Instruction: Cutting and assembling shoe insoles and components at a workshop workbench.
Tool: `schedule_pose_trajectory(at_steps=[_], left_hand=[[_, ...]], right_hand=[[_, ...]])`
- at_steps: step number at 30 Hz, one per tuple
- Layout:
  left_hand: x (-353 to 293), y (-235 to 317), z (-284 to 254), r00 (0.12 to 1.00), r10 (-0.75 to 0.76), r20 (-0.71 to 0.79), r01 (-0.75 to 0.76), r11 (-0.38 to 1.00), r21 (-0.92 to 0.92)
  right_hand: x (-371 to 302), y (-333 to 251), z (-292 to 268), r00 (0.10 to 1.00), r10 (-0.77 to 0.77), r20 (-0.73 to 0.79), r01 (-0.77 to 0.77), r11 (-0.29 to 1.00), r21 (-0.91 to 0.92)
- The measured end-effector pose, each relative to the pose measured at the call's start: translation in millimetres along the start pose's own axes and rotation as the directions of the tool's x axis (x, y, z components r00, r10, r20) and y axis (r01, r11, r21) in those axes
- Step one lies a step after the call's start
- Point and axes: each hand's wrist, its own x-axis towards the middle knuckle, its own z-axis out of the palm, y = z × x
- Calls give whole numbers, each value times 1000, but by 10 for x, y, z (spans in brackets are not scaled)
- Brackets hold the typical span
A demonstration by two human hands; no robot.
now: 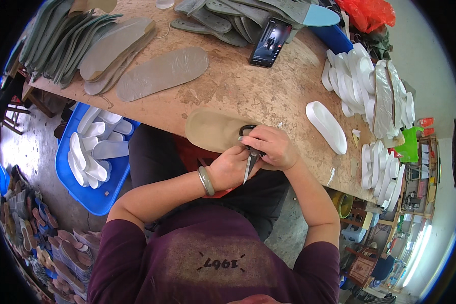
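Black-handled scissors (250, 163) are in my right hand (275, 147), their blades pointing down toward my lap. My left hand (230, 169), with a pale bangle on its wrist, is closed right beside the blades. Whatever its fingers pinch is hidden. A tan sole-shaped piece (210, 129) lies at the table's near edge, and its right end runs under my hands. Farther back on the table rests a flat grey-brown insole sheet (163, 74). To the right lies a single white sole (327, 127).
The wooden table (228, 91) holds grey insole stacks (68, 43) at back left, a phone (270, 42) leaning on more insoles, and white soles (357, 76) piled at right. A blue basin (66, 167) of white soles stands below left. Shoe parts (68, 258) cover the lower left.
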Motion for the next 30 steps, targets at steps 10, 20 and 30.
schedule_pose_trajectory(at_steps=[10,20,30], left_hand=[[57,8,-94,999,25,36,-30,986,162],[-13,98,-345,987,-159,6,153,959,237],[-163,-3,-183,995,-71,-69,85,970,230]], right_hand=[[-54,39,241,502,840,-206,-459,460,760],[-207,35,109,538,837,-95,-619,469,630],[54,25,58,974,215,-71,-214,977,21]])
